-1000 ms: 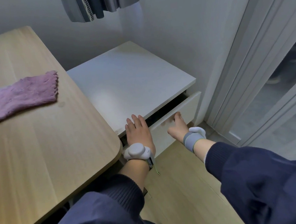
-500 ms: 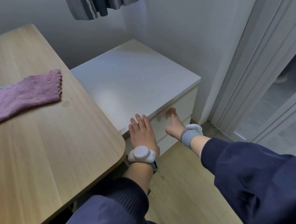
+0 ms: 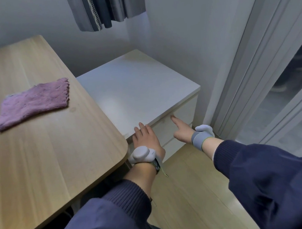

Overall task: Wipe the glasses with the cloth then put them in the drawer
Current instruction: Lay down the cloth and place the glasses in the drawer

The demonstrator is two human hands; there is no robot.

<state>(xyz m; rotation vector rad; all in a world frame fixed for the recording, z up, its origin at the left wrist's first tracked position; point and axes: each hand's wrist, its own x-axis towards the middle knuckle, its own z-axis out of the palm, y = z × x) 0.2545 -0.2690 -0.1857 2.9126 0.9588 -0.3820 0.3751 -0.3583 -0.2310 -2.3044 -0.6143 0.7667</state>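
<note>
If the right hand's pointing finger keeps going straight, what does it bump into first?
The right hand points its finger at the white top drawer front, just under the cabinet top's edge. It would likely meet that first; the fingertip looks about touching already, though depth is hard to judge.

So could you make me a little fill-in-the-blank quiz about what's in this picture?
1. The purple cloth lies on the ____ table.
2. The top drawer of the white cabinet is ____.
3. The right hand touches the drawer front with an outstretched ____.
4. The left hand rests with fingers ____ by the cabinet's front edge.

Missing words: wooden; closed; finger; straight
</note>
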